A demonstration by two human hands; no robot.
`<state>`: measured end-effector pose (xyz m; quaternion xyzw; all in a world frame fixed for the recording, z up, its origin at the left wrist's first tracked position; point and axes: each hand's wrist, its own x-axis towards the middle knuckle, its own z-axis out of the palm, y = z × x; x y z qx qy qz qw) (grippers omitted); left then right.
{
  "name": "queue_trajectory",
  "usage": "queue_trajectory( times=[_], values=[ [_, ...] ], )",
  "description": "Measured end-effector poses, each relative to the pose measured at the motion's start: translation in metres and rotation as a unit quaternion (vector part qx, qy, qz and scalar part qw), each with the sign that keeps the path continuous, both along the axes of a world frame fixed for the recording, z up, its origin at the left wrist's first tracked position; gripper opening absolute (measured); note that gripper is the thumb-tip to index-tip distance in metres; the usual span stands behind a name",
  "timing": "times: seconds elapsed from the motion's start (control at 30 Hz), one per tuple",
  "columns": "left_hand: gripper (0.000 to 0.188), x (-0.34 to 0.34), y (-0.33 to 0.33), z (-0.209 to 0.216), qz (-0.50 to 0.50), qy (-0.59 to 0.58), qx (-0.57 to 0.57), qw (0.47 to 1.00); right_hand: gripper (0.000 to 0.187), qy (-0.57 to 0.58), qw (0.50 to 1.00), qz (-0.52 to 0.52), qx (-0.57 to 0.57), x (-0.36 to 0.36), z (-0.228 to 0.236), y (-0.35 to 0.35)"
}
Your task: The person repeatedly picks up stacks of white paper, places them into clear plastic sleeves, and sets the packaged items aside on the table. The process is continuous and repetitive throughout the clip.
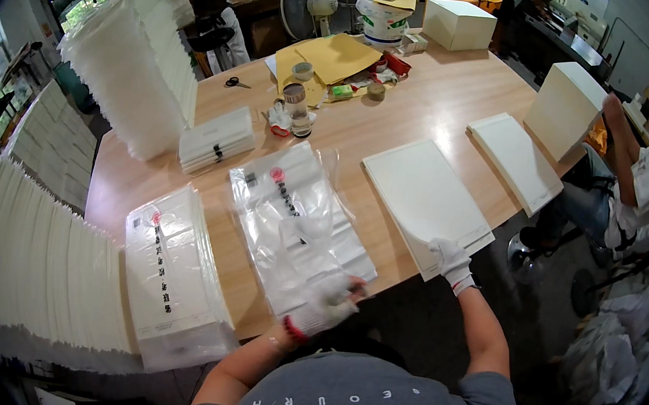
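My right hand (451,264), in a white glove, grips the near edge of white paper sheets (424,195) stacked at the table's front. The top of that stack bends slightly by the fingers. My left hand (325,307), also gloved and with a red cuff, is over the near end of clear plastic bags (290,214) lying flat, printed with dark characters and a red mark. Motion blurs its fingers, so their grip is unclear. Left of these lies a pile of filled plastic bags (169,264), white sheets showing through.
Tall white paper stacks (130,62) rise at the left. A smaller bundle (218,139), a tape-topped clear jar (297,109), scissors (235,83) and yellow envelopes (335,60) are farther back. A person (647,179) sits at right beside a white paper block (564,107).
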<state>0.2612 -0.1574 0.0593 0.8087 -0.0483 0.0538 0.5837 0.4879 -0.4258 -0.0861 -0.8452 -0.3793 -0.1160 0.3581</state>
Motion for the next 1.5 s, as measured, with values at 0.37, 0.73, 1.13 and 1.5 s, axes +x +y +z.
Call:
queue_trajectory(
  times=[0.37, 0.73, 1.13, 1.5],
  values=[
    [0.034, 0.02, -0.023, -0.087, -0.052, 0.302, -0.283, 0.909, 0.041, 0.459, 0.866, 0.086, 0.182, -0.1, -0.01, -0.025],
    [0.072, -0.008, -0.044, -0.033, -0.125, 0.12, 0.294, 0.94, 0.034, 0.413, 0.863, -0.125, 0.261, -0.172, 0.043, 0.088],
    [0.039, 0.045, 0.122, 0.005, 0.078, 0.044, -0.229, 0.969, 0.023, 0.079, 0.984, 0.072, -0.146, -0.181, 0.131, 0.07],
    [0.038, 0.045, 0.058, -0.099, 0.113, 0.026, 0.297, 0.948, 0.053, 0.083, 0.977, -0.166, -0.102, -0.08, 0.033, 0.187]
  ],
)
